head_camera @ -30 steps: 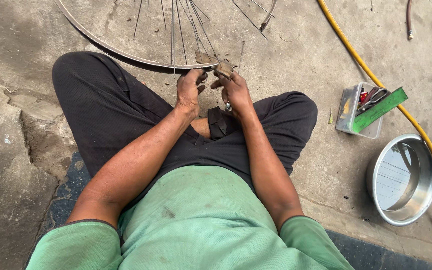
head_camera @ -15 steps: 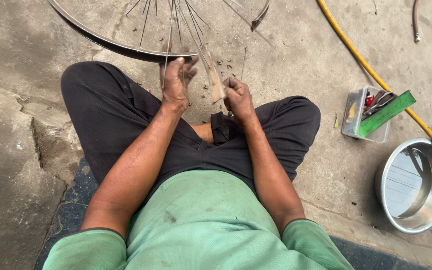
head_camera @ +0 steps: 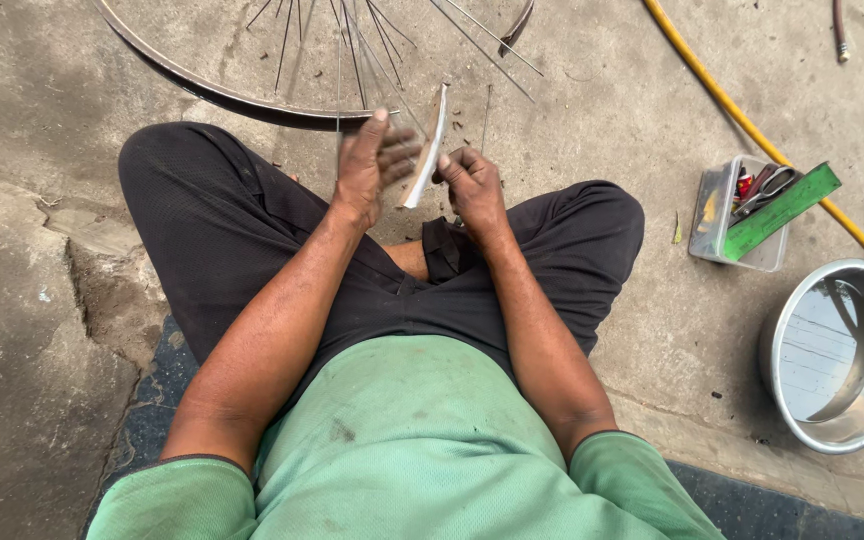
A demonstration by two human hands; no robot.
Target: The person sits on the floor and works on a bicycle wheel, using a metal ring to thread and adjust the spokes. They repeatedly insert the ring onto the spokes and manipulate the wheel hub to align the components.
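I sit cross-legged on a concrete floor in black trousers and a green shirt. My right hand (head_camera: 467, 185) grips the lower end of a thin, pale flat strip (head_camera: 429, 140) that stands nearly upright in front of me. My left hand (head_camera: 370, 165) is raised beside the strip, fingers spread and blurred, its fingertips near the strip and the thin metal spokes (head_camera: 352, 60). A bicycle wheel rim (head_camera: 212, 92) with loose spokes lies on the floor just beyond my hands.
A clear plastic box (head_camera: 727, 215) with tools and a green flat bar stands at the right. A steel bowl (head_camera: 837, 355) holding water sits nearer, right. A yellow hose (head_camera: 742, 120) runs diagonally along the right side. Cracked concrete lies at the left.
My hands have lifted from near my lap toward the rim. The strip now stands upright in my right hand, and my left hand has opened beside it.
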